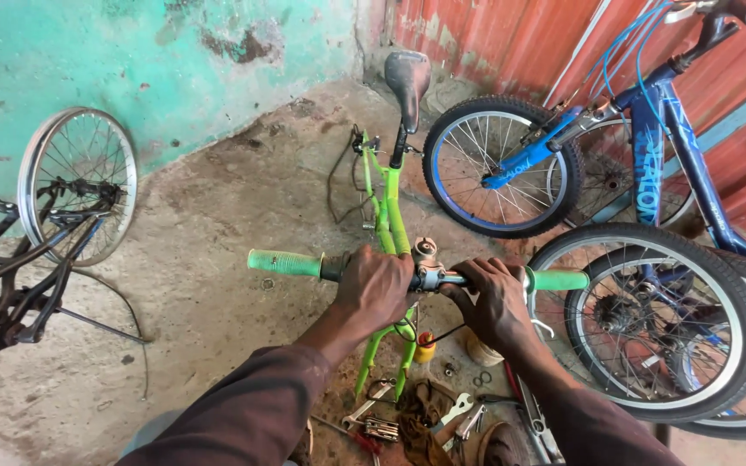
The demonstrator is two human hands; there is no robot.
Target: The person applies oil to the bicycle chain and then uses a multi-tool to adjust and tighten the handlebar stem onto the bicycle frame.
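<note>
A small bright green bicycle frame [388,207] stands in front of me, without wheels, its black saddle [407,76] at the far end. My left hand [373,289] is closed around the handlebar just right of the green left grip [285,262]. My right hand [494,298] grips the bar beside the silver stem [426,259], left of the green right grip [559,280]. The green fork [382,354] points down toward the floor.
A blue bicycle [649,147] leans on the red corrugated wall at right, with more wheels [649,319] close to my right arm. A black frame and bare rim [79,181] stand at left. Spanners and other tools [416,418] lie on the concrete below the fork.
</note>
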